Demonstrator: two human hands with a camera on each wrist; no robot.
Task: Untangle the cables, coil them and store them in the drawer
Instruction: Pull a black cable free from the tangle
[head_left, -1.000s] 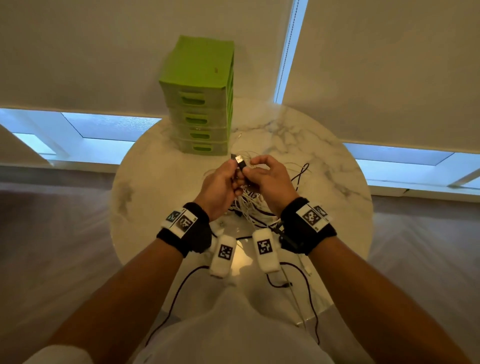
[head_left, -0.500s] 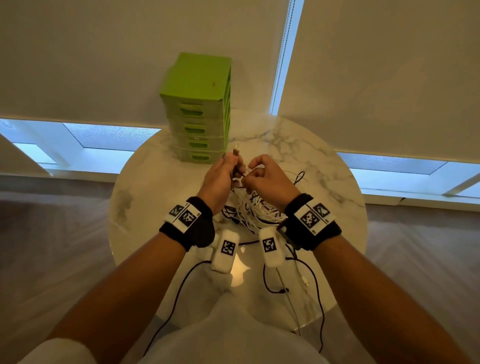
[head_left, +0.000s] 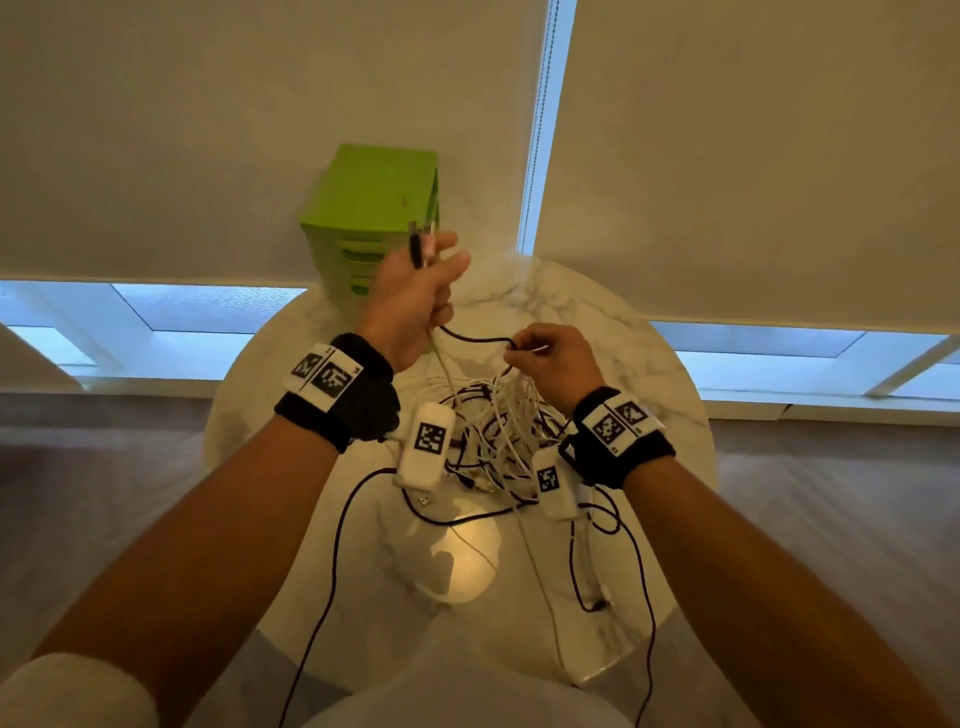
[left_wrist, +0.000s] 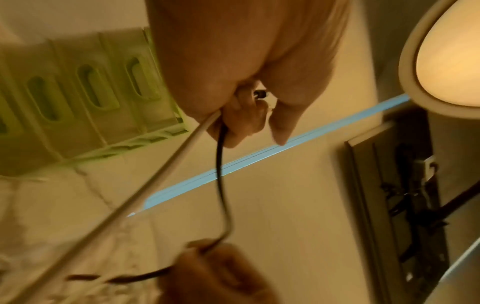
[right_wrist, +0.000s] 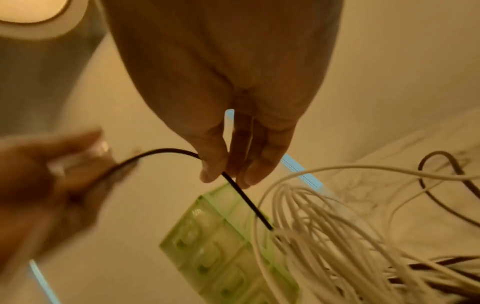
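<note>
Untangling step. Far left on the table (head_left: 270, 374) stands the green drawer unit (head_left: 371, 192), all drawers closed. My left hand (head_left: 410, 301) is raised before it, clenched around the plug ends of a black cable (head_left: 470, 336) and a white cable (left_wrist: 161, 164). To the right, my right hand (head_left: 556, 364) pinches the black cable where it leaves the tangle (head_left: 498, 431) lying near me. Next move, as I judge it: draw the black cable free of the white loops, then coil it.
</note>
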